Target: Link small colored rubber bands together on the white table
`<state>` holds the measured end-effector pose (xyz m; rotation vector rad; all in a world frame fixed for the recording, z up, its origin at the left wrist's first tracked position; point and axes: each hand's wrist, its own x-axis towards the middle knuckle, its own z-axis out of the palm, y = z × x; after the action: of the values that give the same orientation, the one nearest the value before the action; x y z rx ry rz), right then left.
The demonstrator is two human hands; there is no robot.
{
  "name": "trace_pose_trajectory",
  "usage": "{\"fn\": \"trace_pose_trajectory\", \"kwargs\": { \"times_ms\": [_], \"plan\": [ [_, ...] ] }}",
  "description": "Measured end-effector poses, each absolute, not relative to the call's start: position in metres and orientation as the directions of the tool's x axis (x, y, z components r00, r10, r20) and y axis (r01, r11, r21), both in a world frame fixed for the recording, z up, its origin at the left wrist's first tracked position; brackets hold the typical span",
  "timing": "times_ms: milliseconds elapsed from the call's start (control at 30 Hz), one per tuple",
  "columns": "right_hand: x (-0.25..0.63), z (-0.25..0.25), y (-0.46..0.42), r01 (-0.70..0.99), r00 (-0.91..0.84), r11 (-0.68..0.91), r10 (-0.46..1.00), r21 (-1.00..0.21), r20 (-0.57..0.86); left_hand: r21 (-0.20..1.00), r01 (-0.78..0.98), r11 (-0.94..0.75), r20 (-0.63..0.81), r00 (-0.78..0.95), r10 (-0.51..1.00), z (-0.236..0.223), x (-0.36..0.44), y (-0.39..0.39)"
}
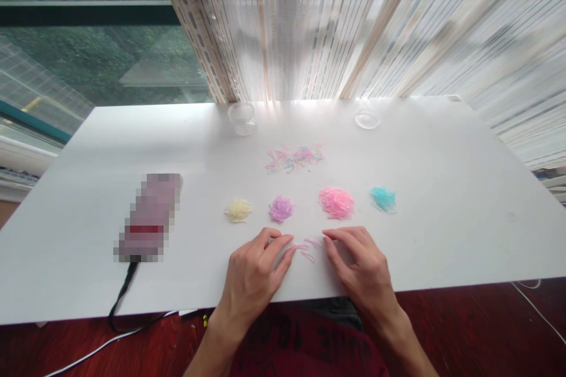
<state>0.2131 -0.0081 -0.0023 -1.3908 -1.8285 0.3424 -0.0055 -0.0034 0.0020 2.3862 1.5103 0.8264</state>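
Several small, thin pink-lilac elastic bands (308,257) lie on the white table between my two hands. My left hand (260,259) is curved over the table, its thumb and index fingertips a little apart; one band's end is right by the thumb tip. My right hand (360,262) is bent in a similar way to the right of the bands, thumb and index slightly apart, with nothing visible between them. Beyond the hands sit small heaps of bands: pale yellow (239,210), purple (281,208), pink (336,203) and turquoise (383,199).
A loose spread of mixed-colour bands (295,157) lies farther back. A clear round container (242,118) and a clear lid-like disc (367,119) are near the far edge of the table (460,206). To the left lies a blurred phone-like object (150,218) with a black cable (125,288).
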Motion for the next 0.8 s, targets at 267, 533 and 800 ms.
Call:
{"fn": "trace_pose_trajectory", "kwargs": {
  "times_ms": [267,533,800],
  "plan": [
    [0.2058,-0.0062,-0.0083,0.708,-0.188,0.401,0.901,-0.582,0.392,0.433,0.756,-0.491,0.373,0.346,0.861,-0.0011,-0.0020,-0.0006],
    [0.2064,-0.0062,-0.0106,0.698,-0.210,0.412,0.900,-0.586,0.382,0.477,0.716,-0.511,0.369,0.364,0.855,0.0028,-0.0001,0.0001],
    [0.2095,-0.0040,-0.0061,0.548,-0.234,0.465,0.883,-0.695,0.406,0.516,0.635,-0.576,0.440,0.380,0.813,0.0037,0.0053,0.0044]
  ]
}}
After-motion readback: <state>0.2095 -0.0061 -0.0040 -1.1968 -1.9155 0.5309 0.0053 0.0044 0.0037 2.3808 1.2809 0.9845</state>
